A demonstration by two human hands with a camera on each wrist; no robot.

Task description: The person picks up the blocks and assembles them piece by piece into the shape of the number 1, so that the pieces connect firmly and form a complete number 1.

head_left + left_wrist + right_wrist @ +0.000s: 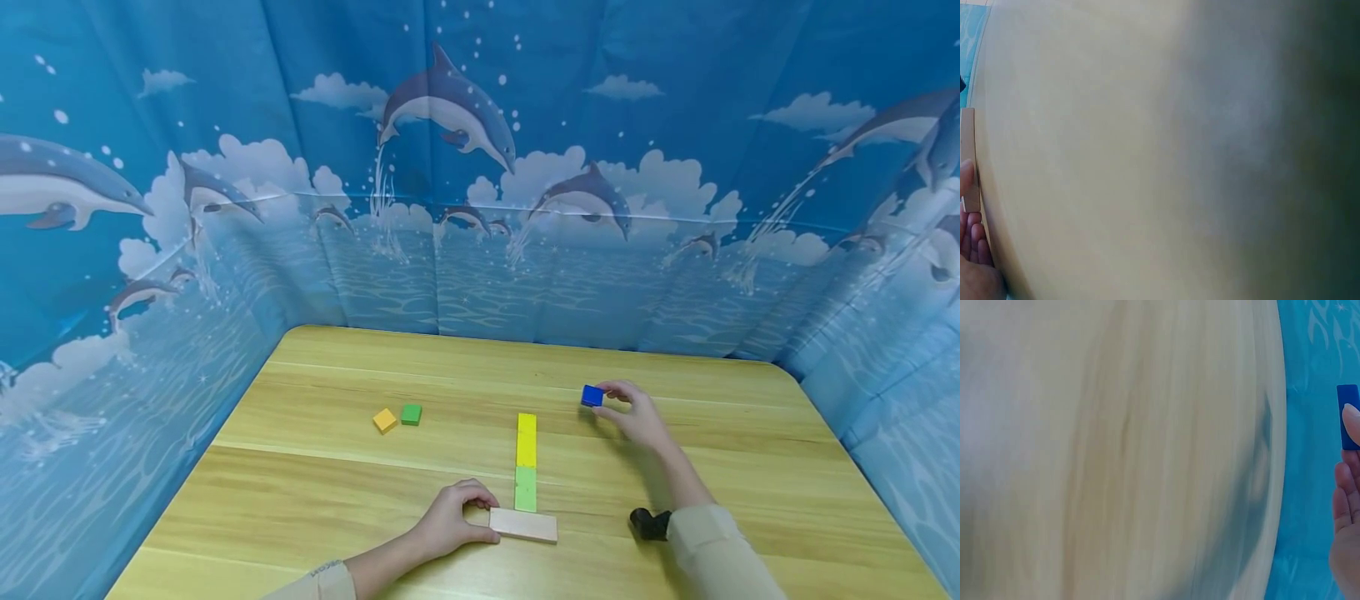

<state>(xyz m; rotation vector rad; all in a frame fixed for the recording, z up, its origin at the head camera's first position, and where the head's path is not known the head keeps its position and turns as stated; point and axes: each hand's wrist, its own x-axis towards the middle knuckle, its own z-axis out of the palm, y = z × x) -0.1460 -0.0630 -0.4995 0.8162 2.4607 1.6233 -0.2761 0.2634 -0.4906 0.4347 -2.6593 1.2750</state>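
- The left hand (459,521) holds the left end of a plain wooden block (522,525), thumb on the near side and fingers on the far side; the block lies crosswise near the front of the worktop (285,517).
- The right hand (633,414), farther off and to the right, pinches a blue block (592,396) between thumb and fingers; the right wrist view shows that block against the blue cloth, past the worktop's edge.
- A light green block (526,489) sits at the plain block's far side; whether they touch, I cannot tell.
- A yellow block (527,440) continues the line at the light green one's far end, meeting it.
- Well to the left, an orange block (385,421) sits turned at an angle, just beside a darker green block (411,414) on its right.
- Small dark lettering marks the left sleeve (330,582); it is too small to read.
- A black object (648,524) shows beside the right sleeve (708,542), partly hidden.
- Behind, a blue cloth (480,267) carries printed dolphins, clouds and water.
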